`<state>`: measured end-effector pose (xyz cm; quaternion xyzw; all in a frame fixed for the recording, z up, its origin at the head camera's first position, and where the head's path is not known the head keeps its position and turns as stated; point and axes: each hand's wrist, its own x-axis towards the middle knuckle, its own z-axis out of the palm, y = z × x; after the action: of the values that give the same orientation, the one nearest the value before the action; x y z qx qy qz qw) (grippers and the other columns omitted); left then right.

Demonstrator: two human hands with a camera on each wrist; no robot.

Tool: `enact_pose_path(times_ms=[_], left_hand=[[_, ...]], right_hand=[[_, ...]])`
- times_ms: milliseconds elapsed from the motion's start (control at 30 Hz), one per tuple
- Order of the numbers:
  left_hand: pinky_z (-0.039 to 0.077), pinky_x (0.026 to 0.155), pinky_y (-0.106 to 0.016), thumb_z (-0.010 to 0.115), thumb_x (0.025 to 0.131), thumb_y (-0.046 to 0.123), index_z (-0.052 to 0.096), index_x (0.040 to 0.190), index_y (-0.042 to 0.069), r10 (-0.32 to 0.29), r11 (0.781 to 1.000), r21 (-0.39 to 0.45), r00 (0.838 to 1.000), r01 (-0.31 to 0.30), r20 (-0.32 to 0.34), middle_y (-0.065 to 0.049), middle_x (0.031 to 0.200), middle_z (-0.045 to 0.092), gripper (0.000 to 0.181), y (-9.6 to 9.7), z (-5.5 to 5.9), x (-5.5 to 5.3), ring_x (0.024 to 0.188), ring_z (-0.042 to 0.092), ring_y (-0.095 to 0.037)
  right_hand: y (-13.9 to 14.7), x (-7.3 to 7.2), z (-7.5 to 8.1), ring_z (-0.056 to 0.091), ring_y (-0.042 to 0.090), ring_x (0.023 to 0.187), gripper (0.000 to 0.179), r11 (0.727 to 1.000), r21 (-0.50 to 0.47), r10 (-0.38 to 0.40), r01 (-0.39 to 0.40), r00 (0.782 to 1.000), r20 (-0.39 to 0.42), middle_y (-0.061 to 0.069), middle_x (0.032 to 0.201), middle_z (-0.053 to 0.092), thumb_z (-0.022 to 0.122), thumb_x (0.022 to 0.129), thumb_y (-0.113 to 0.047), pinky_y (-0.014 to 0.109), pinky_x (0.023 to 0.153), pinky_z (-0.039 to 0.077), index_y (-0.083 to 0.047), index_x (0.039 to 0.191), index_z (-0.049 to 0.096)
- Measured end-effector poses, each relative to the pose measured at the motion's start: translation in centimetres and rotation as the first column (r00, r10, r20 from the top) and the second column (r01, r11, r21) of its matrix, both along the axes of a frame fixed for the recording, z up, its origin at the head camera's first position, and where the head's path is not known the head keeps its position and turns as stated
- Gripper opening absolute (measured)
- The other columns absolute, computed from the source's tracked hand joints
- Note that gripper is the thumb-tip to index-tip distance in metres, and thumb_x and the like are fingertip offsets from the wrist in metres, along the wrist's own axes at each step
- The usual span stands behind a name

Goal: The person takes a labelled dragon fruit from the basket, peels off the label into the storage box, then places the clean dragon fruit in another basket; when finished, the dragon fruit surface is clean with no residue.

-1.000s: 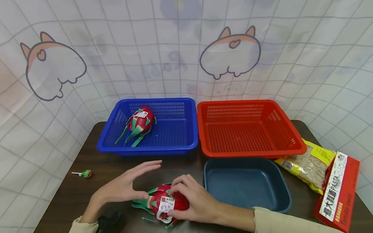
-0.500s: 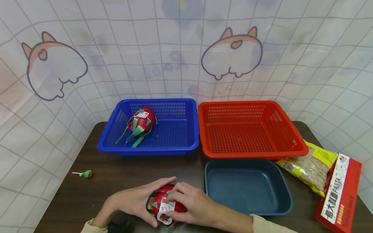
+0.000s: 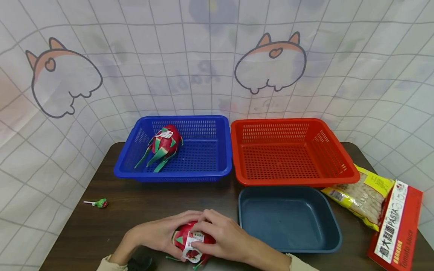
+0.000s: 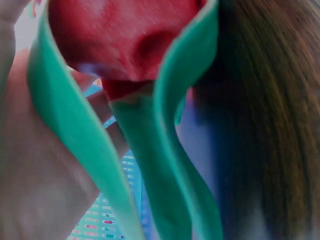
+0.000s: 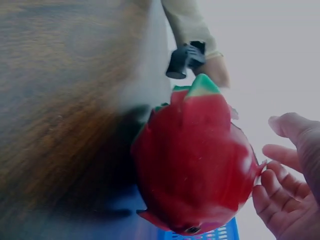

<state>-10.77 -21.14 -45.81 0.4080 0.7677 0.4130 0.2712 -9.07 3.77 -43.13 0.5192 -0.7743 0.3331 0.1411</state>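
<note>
Left hand: bent around the left end of a dragon fruit, thumb on the near side, fingers on the far side.
Right hand: curled over the same fruit from the right, gripping it, its fingers close to those of the left hand.
Backdrop: white grid-patterned cloth across the far side, printed with two cartoon animal rears.
Tabletop: dark brown wood grain.
Red basket: plastic, slotted walls, far right of centre.
Blue basket: similar, just left of the red one.
Tray: dark blue-grey, rounded corners, near side of the red basket, right of the hands.
Red box: near right, lettered PASTA and Tomato sauce.
Bag: clear and yellow, between the tray and the box.
Held fruit: near centre, between both hands, red with green leaf tips and a white sticker; whether it touches wood cannot be told.
Second dragon fruit: lying in the blue basket's left half.
Lollipop: green wrapper, white stick, at left.
</note>
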Motion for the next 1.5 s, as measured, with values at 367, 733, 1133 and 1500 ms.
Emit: enact_pose_path(times_ms=[367, 733, 1133, 1500], left_hand=[[0.054, 0.089, -0.024, 0.077, 0.078, 0.048, 0.032, 0.147, 0.035, 0.097, 0.995, -0.028, 0.992, -0.099, -0.084, 0.011, 0.144, 0.042, 0.083, 0.4, -0.7, 0.1, 0.115, 0.055, -0.007], [0.054, 0.086, -0.024, 0.077, 0.078, 0.049, 0.033, 0.147, 0.036, 0.111, 0.993, -0.031, 0.987, -0.115, -0.113, 0.010, 0.142, 0.045, 0.082, 0.5, -0.5, 0.1, 0.111, 0.056, -0.006], [0.053, 0.091, -0.026, 0.076, 0.079, 0.049, 0.031, 0.148, 0.036, 0.120, 0.991, -0.046, 0.983, -0.127, -0.136, 0.010, 0.144, 0.044, 0.084, 0.4, -0.4, 0.1, 0.114, 0.056, -0.006], [0.053, 0.088, -0.023, 0.075, 0.080, 0.046, 0.031, 0.148, 0.037, 0.123, 0.991, -0.047, 0.989, -0.127, -0.083, 0.008, 0.143, 0.044, 0.081, 0.4, -0.5, 0.1, 0.110, 0.056, -0.005]], right_hand=[[0.4, -0.1, 0.2, 0.055, 0.004, 0.095, 0.027, 0.996, 0.070, -0.062, 0.055, 0.993, 0.102, -0.005, 0.104, 0.057, 0.071, 0.088, -0.032, 0.008, 0.081, 0.045, -0.018, 0.111, 0.070], [0.3, 0.1, 0.2, 0.054, 0.005, 0.094, 0.027, 0.988, 0.113, -0.116, 0.107, 0.991, 0.074, -0.005, 0.104, 0.056, 0.069, 0.090, -0.033, 0.009, 0.080, 0.045, -0.019, 0.113, 0.071], [-0.4, 1.0, 0.8, 0.051, 0.005, 0.089, 0.022, 0.967, 0.166, -0.213, 0.194, 0.971, 0.108, -0.006, 0.097, 0.052, 0.072, 0.087, -0.032, 0.011, 0.073, 0.045, -0.021, 0.106, 0.073], [-0.7, 1.3, 0.4, 0.052, 0.004, 0.088, 0.004, 0.965, 0.087, -0.258, 0.248, 0.959, 0.121, -0.008, 0.093, 0.053, 0.068, 0.091, -0.026, 0.013, 0.075, 0.047, -0.023, 0.089, 0.069]])
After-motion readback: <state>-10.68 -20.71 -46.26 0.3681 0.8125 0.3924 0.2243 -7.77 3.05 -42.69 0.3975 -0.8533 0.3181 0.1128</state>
